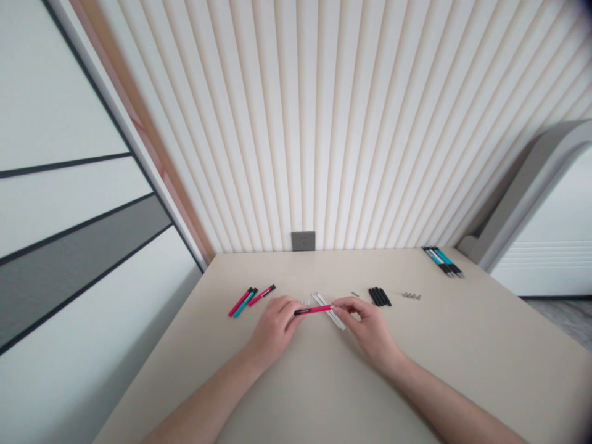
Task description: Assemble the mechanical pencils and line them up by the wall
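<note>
One pink pen barrel held nearly level above the table

The barrel looked light, stiff and smooth, probably plastic, and likely to twist under a loose pinch; its black end seemed the steadier place to hold. It sat between the hands, crossing over the slim white tubes. The left hand gripped the black end between thumb and fingers, knuckles up. The right hand had thumb and fingertips drawn together at the pink end; whether they pinched the barrel or some small part could not be told. Both forearms angled inward.
</note>
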Tool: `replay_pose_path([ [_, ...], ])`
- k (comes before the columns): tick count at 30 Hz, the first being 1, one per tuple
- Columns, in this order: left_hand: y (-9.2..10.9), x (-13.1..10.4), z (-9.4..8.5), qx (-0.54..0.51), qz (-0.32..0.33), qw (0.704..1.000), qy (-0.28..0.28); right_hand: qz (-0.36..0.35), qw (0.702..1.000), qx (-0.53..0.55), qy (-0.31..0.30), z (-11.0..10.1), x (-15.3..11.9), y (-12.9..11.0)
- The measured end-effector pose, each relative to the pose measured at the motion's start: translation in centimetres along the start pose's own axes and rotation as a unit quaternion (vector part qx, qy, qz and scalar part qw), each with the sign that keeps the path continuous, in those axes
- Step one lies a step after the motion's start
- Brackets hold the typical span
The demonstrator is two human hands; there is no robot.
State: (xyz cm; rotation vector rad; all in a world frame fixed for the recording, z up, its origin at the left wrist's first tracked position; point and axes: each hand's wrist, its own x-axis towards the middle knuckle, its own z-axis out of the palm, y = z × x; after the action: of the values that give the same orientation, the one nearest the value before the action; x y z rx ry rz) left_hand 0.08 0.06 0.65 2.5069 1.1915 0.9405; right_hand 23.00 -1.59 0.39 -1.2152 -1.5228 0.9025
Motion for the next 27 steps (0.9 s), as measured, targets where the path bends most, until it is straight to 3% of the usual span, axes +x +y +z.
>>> replay_pose_path([
  [7,0.3,0.0,-0.1,-0.015,-0.001,1.0,0.007,-0.057,0.998,-0.022,-0.032,0.1,-0.1,-0.1],
  [12,-0.1,0.1,0.3,-0.1,-0.1,0.989,0.052,-0.077,0.988,-0.125,-0.045,-0.3,0.1,0.5],
  [17,-0.7,0.4,0.5,-0.174,-0.164,0.967,0.091,-0.108,0.952,-0.275,-0.086,-0.8,0.3,1.5],
  [20,-0.7,0.3,0.3,-0.12,-0.124,0.98,0.097,-0.097,0.939,-0.318,-0.091,-0.8,0.3,1.6],
  [24,-0.3,0.0,0.0,-0.047,-0.024,0.997,0.064,-0.081,0.931,-0.344,-0.092,-1.0,0.4,1.4],
  [27,0.0,-0.1,-0.1,-0.025,0.01,0.999,0.043,-0.069,0.923,-0.37,-0.085,-1.2,0.4,1.1],
])
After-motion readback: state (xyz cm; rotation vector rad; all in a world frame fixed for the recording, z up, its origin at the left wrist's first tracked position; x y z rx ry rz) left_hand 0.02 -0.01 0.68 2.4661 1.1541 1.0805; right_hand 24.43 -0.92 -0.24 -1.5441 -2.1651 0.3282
